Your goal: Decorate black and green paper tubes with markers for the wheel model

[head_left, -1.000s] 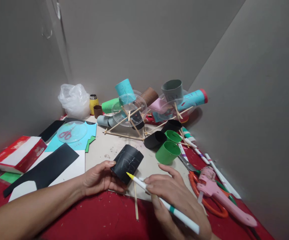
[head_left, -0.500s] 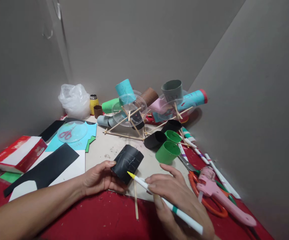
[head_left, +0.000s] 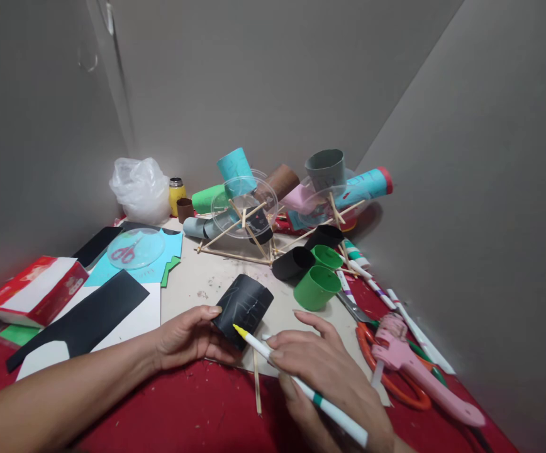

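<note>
A black paper tube (head_left: 249, 305) with faint drawn lines is tilted above the board, and my left hand (head_left: 195, 336) grips its left end between thumb and fingers. My right hand (head_left: 327, 371) pinches a white marker (head_left: 301, 387) with a yellow tip and a green band. That tip touches, or nearly touches, the lower part of the tube. Just beyond the right hand stand two green paper rings (head_left: 317, 296), beside black paper tubes (head_left: 294, 264). Thin wooden sticks (head_left: 256, 384) lie below the held tube.
Behind is a wooden-stick frame (head_left: 235, 257) with a clear plastic disc and coloured paper tubes. At right lie a pink glue gun (head_left: 424, 371), orange-handled scissors (head_left: 409, 396) and markers. To the left are black paper strips (head_left: 98, 314), a red box (head_left: 37, 289) and a plastic bag (head_left: 139, 189).
The marker and my right hand have shifted slightly left, with the tip now further left on the tube. My left hand and the tube have barely moved.
</note>
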{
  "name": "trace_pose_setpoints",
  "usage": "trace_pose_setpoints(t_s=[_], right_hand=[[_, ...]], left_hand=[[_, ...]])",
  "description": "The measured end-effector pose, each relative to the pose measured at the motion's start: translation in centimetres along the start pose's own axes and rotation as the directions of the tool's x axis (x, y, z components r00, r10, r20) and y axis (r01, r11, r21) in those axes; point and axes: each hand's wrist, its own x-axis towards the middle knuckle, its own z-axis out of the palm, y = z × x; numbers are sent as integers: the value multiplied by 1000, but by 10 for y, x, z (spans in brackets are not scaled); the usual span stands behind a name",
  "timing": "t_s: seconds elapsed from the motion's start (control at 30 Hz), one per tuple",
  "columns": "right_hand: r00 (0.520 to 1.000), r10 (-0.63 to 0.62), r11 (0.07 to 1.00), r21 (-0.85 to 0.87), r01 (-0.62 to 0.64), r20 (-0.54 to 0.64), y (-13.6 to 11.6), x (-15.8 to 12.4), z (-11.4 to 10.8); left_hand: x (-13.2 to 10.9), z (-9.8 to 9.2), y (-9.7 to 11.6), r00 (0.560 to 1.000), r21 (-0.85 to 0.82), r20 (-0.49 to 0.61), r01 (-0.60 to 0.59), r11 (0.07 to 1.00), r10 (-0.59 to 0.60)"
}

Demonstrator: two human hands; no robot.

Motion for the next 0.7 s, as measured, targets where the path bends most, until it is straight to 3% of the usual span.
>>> trace_pose_setpoints(t_s=[0.7], right_hand=[[999, 37, 998, -58, -38, -15, -2, 3, -1]], left_hand=[[1, 0, 3, 1000, -46, 1, 3, 999, -2]])
